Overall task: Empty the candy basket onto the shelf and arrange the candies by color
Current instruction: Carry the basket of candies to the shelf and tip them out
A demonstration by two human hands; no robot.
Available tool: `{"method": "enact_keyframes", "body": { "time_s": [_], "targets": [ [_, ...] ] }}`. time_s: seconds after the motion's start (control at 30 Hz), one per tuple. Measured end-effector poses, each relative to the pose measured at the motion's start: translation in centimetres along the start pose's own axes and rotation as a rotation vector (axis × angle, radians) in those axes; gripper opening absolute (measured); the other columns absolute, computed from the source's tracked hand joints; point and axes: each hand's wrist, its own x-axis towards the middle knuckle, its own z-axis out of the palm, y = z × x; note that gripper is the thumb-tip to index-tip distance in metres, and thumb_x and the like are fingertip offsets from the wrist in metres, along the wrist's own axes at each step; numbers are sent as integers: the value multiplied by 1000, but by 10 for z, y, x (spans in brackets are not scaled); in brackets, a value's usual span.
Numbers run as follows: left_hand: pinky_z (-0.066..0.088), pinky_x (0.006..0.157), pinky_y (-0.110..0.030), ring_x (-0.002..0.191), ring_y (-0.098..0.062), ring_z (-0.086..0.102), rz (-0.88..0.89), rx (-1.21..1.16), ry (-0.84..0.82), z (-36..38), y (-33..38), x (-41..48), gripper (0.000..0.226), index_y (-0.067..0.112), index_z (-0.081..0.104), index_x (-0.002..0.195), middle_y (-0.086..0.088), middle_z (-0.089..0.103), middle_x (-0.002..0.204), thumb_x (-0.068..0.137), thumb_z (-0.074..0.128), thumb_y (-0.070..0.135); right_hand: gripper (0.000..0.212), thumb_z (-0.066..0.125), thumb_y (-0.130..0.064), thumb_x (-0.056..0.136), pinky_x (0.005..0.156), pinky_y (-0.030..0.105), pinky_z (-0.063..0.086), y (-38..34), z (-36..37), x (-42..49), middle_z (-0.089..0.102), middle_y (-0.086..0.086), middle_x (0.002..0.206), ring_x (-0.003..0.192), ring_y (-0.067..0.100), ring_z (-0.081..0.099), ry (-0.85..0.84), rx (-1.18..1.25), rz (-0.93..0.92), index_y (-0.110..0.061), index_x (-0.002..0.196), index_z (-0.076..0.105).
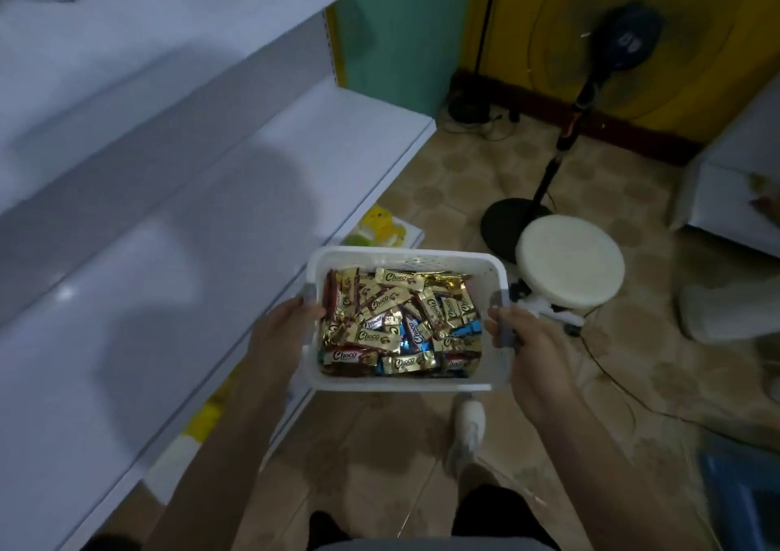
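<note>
Mostly gold candies (380, 335), white basket (403, 256)

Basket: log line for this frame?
phase: carry | basket: full of candies, held beside shelf | left hand: grips left rim | right hand: grips right rim | emptying: not started
</note>
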Motion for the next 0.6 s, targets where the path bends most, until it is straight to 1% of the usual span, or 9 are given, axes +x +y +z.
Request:
{"method": "enact_keyframes", "body": {
  "time_s": [0.03,0.07,0.13,0.2,0.27,0.33,0.4,0.5,0.6],
  "targets": [
    [50,92,-59,100,-36,66,-9,1,28,14,8,10,41,16,75,90,-15,72,101,59,73,42,24,66,-25,81,82,44,50,-13,0,23,67,10,91,93,23,63,-22,-31,9,-7,97,69],
    [52,91,-54,98,-33,66,-12,13,69,27,16,21,34,16,75,89,-13,72,98,64,73,39,28,67,-28,79,89,51,48,-30,3,47,67,14,97,98,28,62,-51,-78,32,-8,98,69],
    [52,82,-40,89,-26,64,-1,8,113,48,29,34,22,8,73,92,-7,70,90,85,67,28,22,65,-28,81,90,53,46,-55,6,82,66,18,98,97,31,61,-106,-133,44,-9,93,69],
    [48,80,-38,90,-24,61,-9,3,179,68,41,54,20,4,71,93,-6,67,91,93,59,21,15,62,-22,86,79,46,46,-83,15,118,59,15,83,82,28,58,-156,-148,58,-7,85,66],
    [47,85,-40,97,-24,59,-20,15,223,83,53,70,20,11,71,88,-6,66,98,96,56,22,12,60,-18,88,68,35,45,-103,28,151,57,8,74,71,20,57,-186,-163,83,-7,86,64],
    [48,89,-42,101,-24,59,-7,0,267,93,66,85,21,19,70,86,-7,66,105,97,54,26,11,58,-18,89,62,28,44,-121,46,182,59,1,68,63,14,56,-213,-180,115,-9,86,65],
    [49,89,-44,99,-25,61,-3,-22,324,98,75,103,21,20,71,86,-7,68,103,97,54,28,10,56,-16,90,61,27,42,-133,66,211,55,1,64,60,12,51,-257,-215,131,-10,85,63],
    [49,76,-33,88,-17,61,13,-78,381,105,88,134,19,19,68,87,-1,68,95,98,53,25,9,57,-13,90,63,27,43,-146,101,252,55,1,67,61,11,51,-313,-183,170,-10,83,62],
    [48,80,-36,91,-17,60,27,-109,413,108,103,174,18,20,67,90,-3,67,101,98,52,26,9,58,-11,90,63,25,44,-159,137,295,58,4,73,64,12,54,-355,-226,86,-5,86,64]
  ]
}}
